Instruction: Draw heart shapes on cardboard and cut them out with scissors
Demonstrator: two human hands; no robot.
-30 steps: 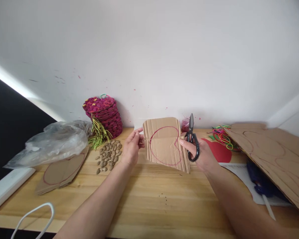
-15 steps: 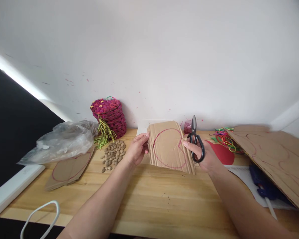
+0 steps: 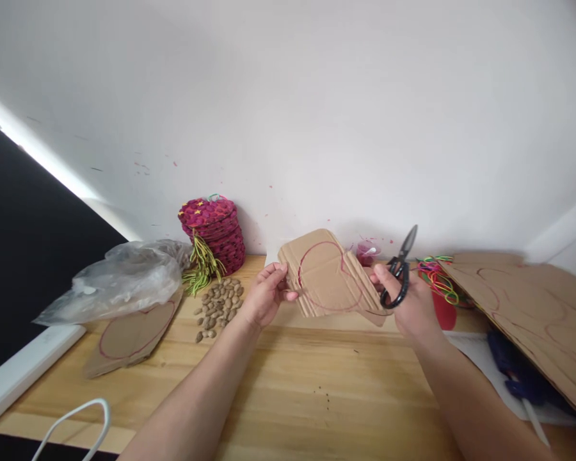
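The person holds a brown piece of corrugated cardboard with a heart shape drawn on it in red line (image 3: pixel 330 276) up above the pale wooden tabletop (image 3: pixel 288 378), tilted, between both hands. The left hand (image 3: pixel 265 296) pinches its left edge, thumb on the front and fingers curled behind. The right hand (image 3: pixel 409 301) touches the card's right edge with its fingertips while its fingers are closed through the loops of a pair of black-handled scissors (image 3: pixel 400 274), whose blades point up and to the right, shut together as far as I can see. To the left lie a scatter of brown seeds (image 3: pixel 217 303), a stack of magenta woven discs with green tassels (image 3: pixel 213 230) and a crumpled clear plastic bag (image 3: pixel 120 280); to the right, bright coloured rubber bands (image 3: pixel 436 276) and a large cardboard sheet with red outlines (image 3: pixel 532 314).
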